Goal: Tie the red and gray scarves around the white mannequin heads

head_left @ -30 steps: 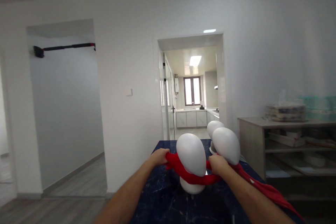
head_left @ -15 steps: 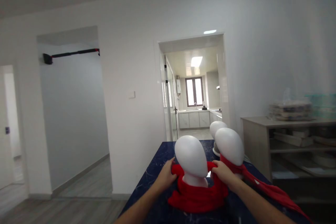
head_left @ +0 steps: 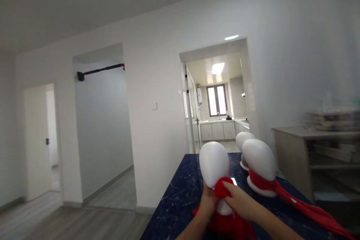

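Observation:
A white mannequin head (head_left: 214, 163) stands on the dark blue marbled table (head_left: 180, 198) just in front of me. A red scarf (head_left: 223, 190) is wrapped round its neck and bunches at its base. My left hand (head_left: 208, 203) is closed on the scarf at the left of the neck. My right hand (head_left: 237, 203) is closed on a fold of the scarf at the front. Behind, a second white head (head_left: 259, 160) wears another red scarf (head_left: 298, 202) that trails off to the right. A third white head (head_left: 244, 139) stands further back.
A grey shelf unit (head_left: 317, 157) with stacked items stands at the right, close to the table. Beyond the table an open doorway leads into a kitchen (head_left: 218, 112). Another opening with a black bar (head_left: 99, 70) lies to the left, over wooden floor.
Both hands came together from either side of the neck to its front, gathering the scarf there. The view has tilted up and swung left.

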Tool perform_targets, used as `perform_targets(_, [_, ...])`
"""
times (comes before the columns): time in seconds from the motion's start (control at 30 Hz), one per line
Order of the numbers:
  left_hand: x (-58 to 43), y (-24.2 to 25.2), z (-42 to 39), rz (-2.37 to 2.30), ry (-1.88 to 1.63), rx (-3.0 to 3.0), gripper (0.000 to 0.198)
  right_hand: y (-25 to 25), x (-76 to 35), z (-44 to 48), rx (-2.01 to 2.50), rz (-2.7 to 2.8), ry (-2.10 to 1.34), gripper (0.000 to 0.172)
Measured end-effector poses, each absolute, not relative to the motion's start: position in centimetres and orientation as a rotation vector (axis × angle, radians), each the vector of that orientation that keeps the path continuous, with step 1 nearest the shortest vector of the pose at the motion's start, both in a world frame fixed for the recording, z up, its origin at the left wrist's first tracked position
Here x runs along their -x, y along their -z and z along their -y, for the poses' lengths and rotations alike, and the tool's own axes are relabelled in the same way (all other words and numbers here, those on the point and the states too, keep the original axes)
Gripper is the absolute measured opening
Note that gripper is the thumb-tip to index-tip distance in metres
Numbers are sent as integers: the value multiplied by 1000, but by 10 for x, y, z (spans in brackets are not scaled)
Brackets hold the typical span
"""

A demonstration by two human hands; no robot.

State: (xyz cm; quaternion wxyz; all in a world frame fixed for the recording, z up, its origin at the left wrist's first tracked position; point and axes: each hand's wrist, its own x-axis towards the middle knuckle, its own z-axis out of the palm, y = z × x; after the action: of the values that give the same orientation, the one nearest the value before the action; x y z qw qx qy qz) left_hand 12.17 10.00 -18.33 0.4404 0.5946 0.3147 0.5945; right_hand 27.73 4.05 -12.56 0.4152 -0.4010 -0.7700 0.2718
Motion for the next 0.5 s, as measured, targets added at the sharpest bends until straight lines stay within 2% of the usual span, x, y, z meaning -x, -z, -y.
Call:
perform_targets(0.1, [-115,179,-105,-713,-1473,-1468,86,112,-276,-28,1017,1971,-638,25])
perform_targets(0.2, [-87,177,-120,-731,-1398,-1353,87,102,-304,-23,1082,1886,-642,26])
perform_targets(0.3, [-36,175,-142,-909,-1347,-1385,87,103,-362,-26,1237,1666,-439,32])
perform_targets(0.43, [35,168,-179,-1058,-1434,-1426,82,137,-425,-26,1465,1414,-292,46])
perform_targets(0.5, [59,164,-201,-1152,-1518,-1420,83,166,-426,-13,1578,1439,-227,47])
